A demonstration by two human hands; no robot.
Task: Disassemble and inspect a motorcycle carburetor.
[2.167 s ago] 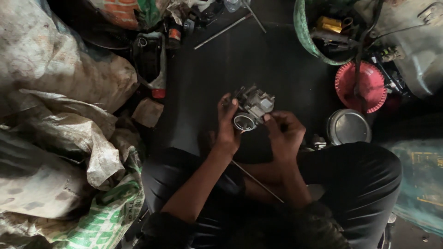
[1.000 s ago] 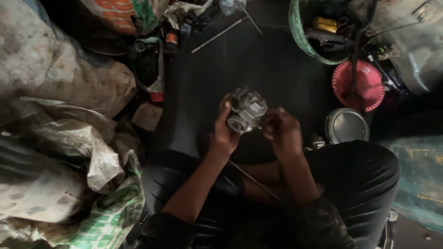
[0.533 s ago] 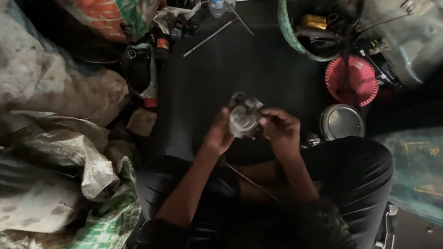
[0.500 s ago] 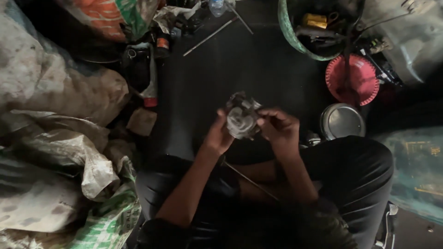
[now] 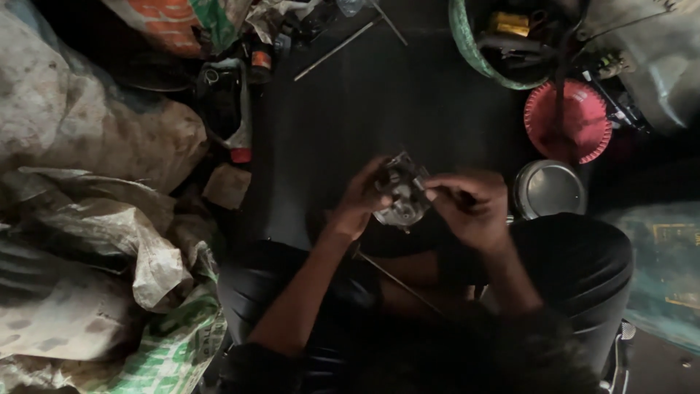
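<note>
Above the dark floor [image 5: 379, 95], metal engine part [image 5: 402, 195] gripped by left hand [image 5: 361, 201]; right hand [image 5: 470, 208] pinching its edge, work apparently midway, nothing detached.

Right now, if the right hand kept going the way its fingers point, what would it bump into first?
The right hand points across toward the left hand. First in that line is the small grey metal engine part held between them; its fingertips look already on it, though blur hides the exact contact.
</note>
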